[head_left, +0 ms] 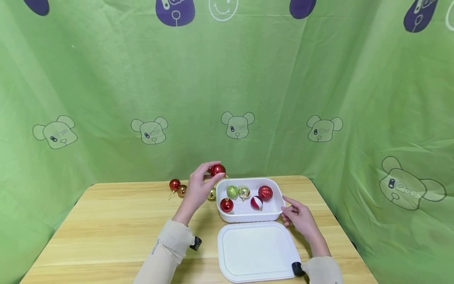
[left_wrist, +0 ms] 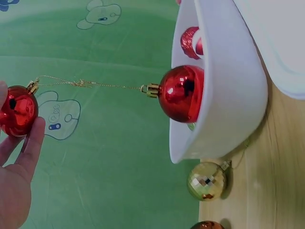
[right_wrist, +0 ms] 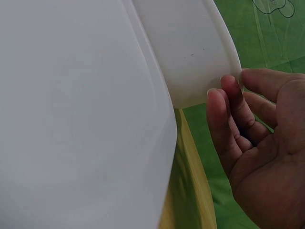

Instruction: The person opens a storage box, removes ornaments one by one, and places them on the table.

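My left hand (head_left: 198,187) grips a shiny red Christmas ball (head_left: 218,170) in its fingertips, raised above the left rim of a white plastic box (head_left: 248,218). In the left wrist view, a gold cord runs from this ball toward another red ball (left_wrist: 182,93) at the box's side. Inside the box lie a green ball (head_left: 232,192), a gold ball (head_left: 244,192), a red-and-white ball (head_left: 257,202) and a textured red ball (head_left: 265,193). My right hand (head_left: 299,217) touches the box's right end with loosely bent fingers (right_wrist: 259,82) at its outer wall.
A flat white lid (head_left: 257,252) lies on the wooden table (head_left: 117,232) in front of the box. Left of the box sit a faceted gold ball (head_left: 212,194), a copper-gold ball (head_left: 182,191) and a red ball (head_left: 174,184). Green cloth (head_left: 191,79) hangs behind.
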Tool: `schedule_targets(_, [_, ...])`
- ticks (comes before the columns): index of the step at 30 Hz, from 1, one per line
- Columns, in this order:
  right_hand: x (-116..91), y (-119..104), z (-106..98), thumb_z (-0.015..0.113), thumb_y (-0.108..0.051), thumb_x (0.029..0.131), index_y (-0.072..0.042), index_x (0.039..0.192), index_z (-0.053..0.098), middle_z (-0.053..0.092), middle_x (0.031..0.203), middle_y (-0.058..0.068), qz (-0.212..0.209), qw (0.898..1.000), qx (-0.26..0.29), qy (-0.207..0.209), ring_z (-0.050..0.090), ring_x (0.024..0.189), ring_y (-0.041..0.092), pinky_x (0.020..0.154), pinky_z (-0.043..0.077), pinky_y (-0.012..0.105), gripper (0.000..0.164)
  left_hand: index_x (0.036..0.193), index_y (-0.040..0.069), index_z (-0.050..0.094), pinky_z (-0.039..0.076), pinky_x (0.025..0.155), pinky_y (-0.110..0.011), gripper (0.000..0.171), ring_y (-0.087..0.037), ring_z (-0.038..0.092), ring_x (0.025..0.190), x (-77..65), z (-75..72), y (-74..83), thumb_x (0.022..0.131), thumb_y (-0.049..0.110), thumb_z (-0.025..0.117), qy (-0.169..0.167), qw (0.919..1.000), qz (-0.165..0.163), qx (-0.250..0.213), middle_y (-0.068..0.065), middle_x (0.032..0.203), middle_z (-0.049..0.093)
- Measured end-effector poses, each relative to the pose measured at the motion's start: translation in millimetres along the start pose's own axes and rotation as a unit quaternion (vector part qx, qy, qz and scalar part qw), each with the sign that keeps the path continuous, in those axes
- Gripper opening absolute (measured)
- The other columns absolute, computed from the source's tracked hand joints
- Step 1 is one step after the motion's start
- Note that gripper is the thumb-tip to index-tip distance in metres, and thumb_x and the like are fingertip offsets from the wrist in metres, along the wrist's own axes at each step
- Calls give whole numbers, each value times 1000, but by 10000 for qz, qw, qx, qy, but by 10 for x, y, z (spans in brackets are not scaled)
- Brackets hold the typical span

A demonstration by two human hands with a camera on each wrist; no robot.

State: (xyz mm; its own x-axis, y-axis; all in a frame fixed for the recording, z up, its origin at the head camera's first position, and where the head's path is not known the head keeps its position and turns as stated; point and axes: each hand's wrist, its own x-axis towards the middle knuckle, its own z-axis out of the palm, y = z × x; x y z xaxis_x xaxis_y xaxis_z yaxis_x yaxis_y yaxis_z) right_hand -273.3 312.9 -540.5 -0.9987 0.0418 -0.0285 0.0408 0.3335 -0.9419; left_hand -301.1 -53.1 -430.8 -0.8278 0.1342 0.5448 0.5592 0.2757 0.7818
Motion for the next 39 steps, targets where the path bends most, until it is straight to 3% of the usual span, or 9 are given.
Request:
schedule_targets(13, [-16,-14,10,63,-12,103,-5,156,43,70,98,22,35,10000,-49,11,69,78,22,69,65,32,57,132,17,68,59,100,-36,45,-23,65,120,49,35,114,89,21,81,50,9983,468,-358,-3,137,65])
schedule_targets(28, [-16,-12,6,63,-12,103,-4,156,42,70,98,21,-13,10000,-85,-44,69,78,21,69,65,32,58,132,17,69,59,100,-35,45,-24,65,119,31,-4,140,89,23,81,84,9985,373,-404,-2,136,66])
schedule_targets(39, [-3,-11,0,63,-11,103,-4,156,42,69,99,22,-45,9999,-82,-61,69,80,22,70,65,32,57,131,14,68,59,98,-26,43,-22,66,114,35,-68,158,90,24,80,183,9987,327,-358,-4,126,69])
